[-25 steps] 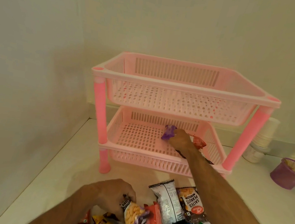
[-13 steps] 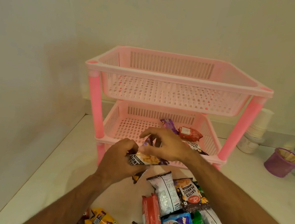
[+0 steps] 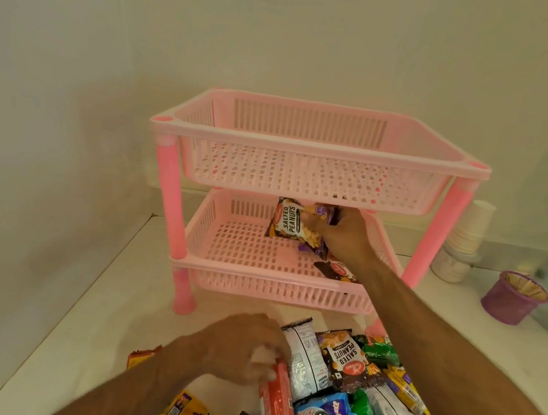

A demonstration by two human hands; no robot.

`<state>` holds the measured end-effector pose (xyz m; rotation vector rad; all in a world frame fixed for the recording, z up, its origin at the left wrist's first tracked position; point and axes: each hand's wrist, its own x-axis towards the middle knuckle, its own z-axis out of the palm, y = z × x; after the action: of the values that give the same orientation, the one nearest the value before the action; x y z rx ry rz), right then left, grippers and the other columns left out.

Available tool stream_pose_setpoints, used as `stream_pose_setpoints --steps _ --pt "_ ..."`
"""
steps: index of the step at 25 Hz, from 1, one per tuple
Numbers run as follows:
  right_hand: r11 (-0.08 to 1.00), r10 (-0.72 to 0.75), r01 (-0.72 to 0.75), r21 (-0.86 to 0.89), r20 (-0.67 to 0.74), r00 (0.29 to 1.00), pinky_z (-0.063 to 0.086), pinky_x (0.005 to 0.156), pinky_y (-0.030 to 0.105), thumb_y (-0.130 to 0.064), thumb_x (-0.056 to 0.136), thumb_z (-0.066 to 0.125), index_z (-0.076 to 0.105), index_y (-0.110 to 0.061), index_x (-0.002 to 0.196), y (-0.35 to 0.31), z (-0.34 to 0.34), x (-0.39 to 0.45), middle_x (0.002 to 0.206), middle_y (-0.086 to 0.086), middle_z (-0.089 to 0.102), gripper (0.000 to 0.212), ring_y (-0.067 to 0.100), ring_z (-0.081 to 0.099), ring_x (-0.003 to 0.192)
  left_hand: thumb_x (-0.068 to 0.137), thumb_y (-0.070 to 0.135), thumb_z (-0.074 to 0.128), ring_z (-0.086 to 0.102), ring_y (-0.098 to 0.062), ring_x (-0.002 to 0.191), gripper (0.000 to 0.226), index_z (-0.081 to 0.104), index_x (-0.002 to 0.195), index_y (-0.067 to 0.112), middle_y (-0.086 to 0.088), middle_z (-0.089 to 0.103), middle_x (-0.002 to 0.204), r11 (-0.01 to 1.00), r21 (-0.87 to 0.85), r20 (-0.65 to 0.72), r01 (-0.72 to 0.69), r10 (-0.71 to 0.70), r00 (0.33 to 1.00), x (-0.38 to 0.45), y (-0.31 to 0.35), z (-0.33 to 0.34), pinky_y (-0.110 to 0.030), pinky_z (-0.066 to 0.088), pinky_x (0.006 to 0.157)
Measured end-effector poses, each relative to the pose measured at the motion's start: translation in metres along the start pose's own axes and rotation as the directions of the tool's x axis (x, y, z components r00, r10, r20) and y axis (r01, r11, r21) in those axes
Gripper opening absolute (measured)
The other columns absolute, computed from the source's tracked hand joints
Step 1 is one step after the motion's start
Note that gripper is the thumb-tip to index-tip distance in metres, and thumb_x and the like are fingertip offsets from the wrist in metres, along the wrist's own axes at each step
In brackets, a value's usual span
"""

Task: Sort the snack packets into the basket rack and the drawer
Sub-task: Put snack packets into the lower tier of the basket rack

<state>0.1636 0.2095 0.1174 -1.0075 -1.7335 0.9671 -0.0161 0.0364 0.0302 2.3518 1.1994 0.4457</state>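
White countertop [image 3: 85, 329] meets pale walls in a corner, and nearest the camera a heap of snack packets [image 3: 339, 398] covers its front edge. Half a second ago both hands met at one packet; now the left hand [image 3: 234, 350], blurred, has dropped to the heap beside an orange packet [image 3: 276, 400], and its finger spread cannot be told. Farther back, the right hand [image 3: 341, 236] has reached into the lower tier of the pink basket rack [image 3: 307, 149], fingers pinching a salted peanuts packet [image 3: 293, 225] above another packet [image 3: 335, 270].
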Motion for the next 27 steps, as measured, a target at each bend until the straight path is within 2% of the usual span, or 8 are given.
stream_pose_setpoints --steps 3,7,10,14,17,20,23,27 --pt "0.898 -0.104 0.111 -0.426 0.040 0.994 0.057 0.068 0.031 -0.027 0.084 0.074 0.064 -0.024 0.104 0.011 0.003 0.009 0.097 0.001 0.072 0.022 0.021 0.068 0.090 0.079 0.043 0.077 0.045 -0.010 0.121 0.041 0.068 0.118 0.035 0.011 0.056 0.128 0.998 0.046 0.330 0.042 -0.055 0.942 0.013 0.005 0.014 -0.040 0.041 0.104" --pt "0.379 -0.108 0.286 -0.880 0.265 0.958 0.048 0.062 0.038 -0.019 0.089 0.061 0.050 -0.020 0.109 0.023 0.017 0.015 0.098 0.005 0.066 0.023 0.027 0.057 0.092 0.075 0.049 0.081 0.041 -0.012 0.124 0.052 0.065 0.124 0.040 0.012 0.051 0.132 0.981 0.192 0.365 -0.015 -0.057 0.929 0.019 0.002 0.016 -0.034 0.035 0.099" --pt "0.197 -0.072 0.348 -0.917 0.340 0.938 0.041 0.061 0.038 -0.013 0.087 0.065 0.048 -0.015 0.126 0.031 0.024 0.016 0.115 0.007 0.061 0.042 0.029 0.053 0.105 0.077 0.057 0.075 0.039 -0.015 0.126 0.056 0.060 0.128 0.039 0.011 0.050 0.135 0.952 0.306 0.309 0.004 -0.104 0.945 0.018 -0.008 0.013 -0.038 0.036 0.101" --pt "0.367 0.102 0.323 -0.872 0.383 0.918 0.053 0.071 0.038 -0.026 0.089 0.066 0.066 -0.012 0.100 0.041 0.027 0.015 0.108 0.010 0.064 0.018 0.025 0.056 0.091 0.083 0.069 0.059 0.040 -0.017 0.120 0.059 0.048 0.133 0.040 0.012 0.057 0.133 0.895 0.440 0.193 0.068 -0.168 0.967 0.006 -0.032 0.011 -0.038 0.032 0.101" --pt "0.609 0.211 0.205 -0.766 0.406 0.889 0.046 0.063 0.034 -0.044 0.097 0.053 0.064 -0.011 0.073 0.047 0.018 0.014 0.076 0.006 0.062 0.043 0.025 0.058 0.072 0.085 0.073 0.049 0.038 -0.022 0.121 0.067 0.042 0.140 0.036 0.007 0.052 0.134 0.817 0.566 0.114 0.114 -0.215 0.970 -0.006 -0.052 0.009 -0.039 0.026 0.101" --pt "0.755 -0.068 0.255 -0.604 0.315 0.947 0.050 0.070 0.039 -0.043 0.100 0.051 0.069 -0.017 0.078 0.040 0.012 0.009 0.076 0.002 0.065 0.039 0.021 0.060 0.073 0.086 0.070 0.050 0.034 -0.024 0.128 0.064 0.045 0.137 0.031 0.004 0.046 0.139 0.760 0.633 0.082 0.147 -0.255 0.964 -0.012 -0.066 0.008 -0.043 0.025 0.105" --pt "0.844 -0.213 0.315 -0.434 0.266 0.940 0.054 0.082 0.037 -0.043 0.091 0.068 0.074 -0.017 0.101 0.023 0.018 -0.002 0.101 -0.003 0.074 0.028 0.014 0.066 0.091 0.084 0.074 0.048 0.050 -0.021 0.117 0.065 0.046 0.129 0.026 0.003 0.057 0.130 0.789 0.555 0.013 0.262 -0.323 0.946 -0.018 -0.068 0.004 -0.039 0.038 0.095" --pt "0.815 -0.274 0.456 -0.357 0.457 0.846 0.052 0.092 0.033 -0.053 0.077 0.075 0.063 -0.021 0.122 0.005 0.032 -0.034 0.117 -0.005 0.070 0.057 0.008 0.063 0.106 0.078 0.079 0.042 0.059 -0.019 0.102 0.077 0.055 0.126 0.020 0.001 0.062 0.117 0.893 0.320 -0.340 0.317 -0.204 0.918 -0.030 -0.057 -0.011 -0.032 0.048 0.081"
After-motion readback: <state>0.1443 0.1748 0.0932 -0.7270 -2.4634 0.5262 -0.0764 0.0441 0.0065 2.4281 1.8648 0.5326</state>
